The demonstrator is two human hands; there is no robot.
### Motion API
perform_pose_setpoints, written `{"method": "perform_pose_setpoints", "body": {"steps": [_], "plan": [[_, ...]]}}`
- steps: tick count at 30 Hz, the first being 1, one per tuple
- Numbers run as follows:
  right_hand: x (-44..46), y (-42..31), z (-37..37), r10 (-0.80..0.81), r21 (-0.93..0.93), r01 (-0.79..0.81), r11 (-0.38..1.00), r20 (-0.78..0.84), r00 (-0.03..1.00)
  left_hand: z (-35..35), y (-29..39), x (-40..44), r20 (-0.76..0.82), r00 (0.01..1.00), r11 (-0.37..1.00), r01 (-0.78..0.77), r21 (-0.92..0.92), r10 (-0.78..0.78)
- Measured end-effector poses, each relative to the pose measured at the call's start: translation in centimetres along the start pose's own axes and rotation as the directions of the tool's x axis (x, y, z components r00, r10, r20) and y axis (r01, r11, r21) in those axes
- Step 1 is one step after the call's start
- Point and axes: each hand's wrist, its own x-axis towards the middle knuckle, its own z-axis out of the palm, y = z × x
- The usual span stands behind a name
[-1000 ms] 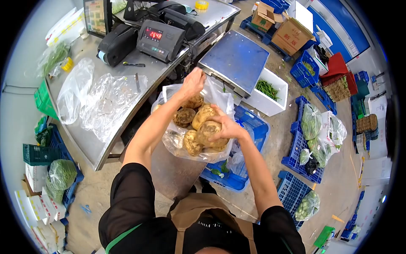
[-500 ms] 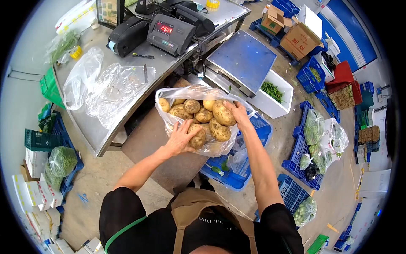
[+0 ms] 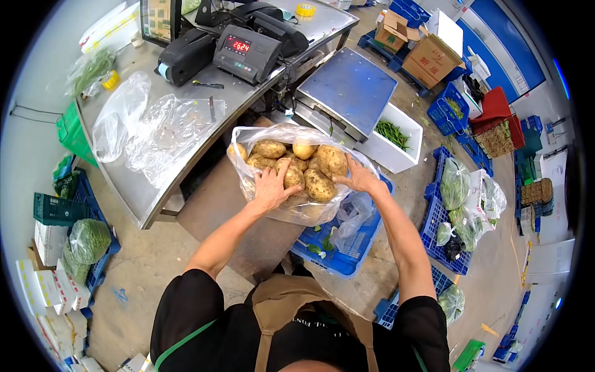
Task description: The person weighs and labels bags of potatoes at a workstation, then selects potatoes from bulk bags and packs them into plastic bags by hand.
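Observation:
A clear plastic bag (image 3: 310,214) full of soil-specked potatoes (image 3: 319,186) lies with its mouth spread. My left hand (image 3: 273,189) is curled around a potato (image 3: 293,175) at the near left of the heap, thumb and fingers on its sides. At the bag's right side, my right hand (image 3: 361,177) has its fingers apart, thumb near a potato at the right edge, with nothing gripped. Beneath the bag are a brown board (image 3: 238,214) and a blue crate (image 3: 347,263), which holds crumpled plastic and green scraps.
A platform scale (image 3: 350,90) stands beyond the bag, beside a white box (image 3: 406,158) of green vegetables. On the metal table (image 3: 158,192) are a lit scale display (image 3: 238,44), plastic bags (image 3: 164,136) and a knife (image 3: 212,108). Crates with bagged greens (image 3: 455,183) stand right.
My right hand has let go of a potato and drawn to the bag's right side. My left hand has moved a potato away from me within the heap. The display's red digits differ.

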Motion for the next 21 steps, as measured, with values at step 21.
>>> {"method": "perform_pose_setpoints", "body": {"steps": [21], "plan": [[-15.8, -7.1, -8.2, -0.719, -0.501, 0.66, 0.561, 0.1, 0.687, -17.8, -4.3, -1.7, -0.499, 0.84, 0.959, -0.08, 0.271, 0.211]]}}
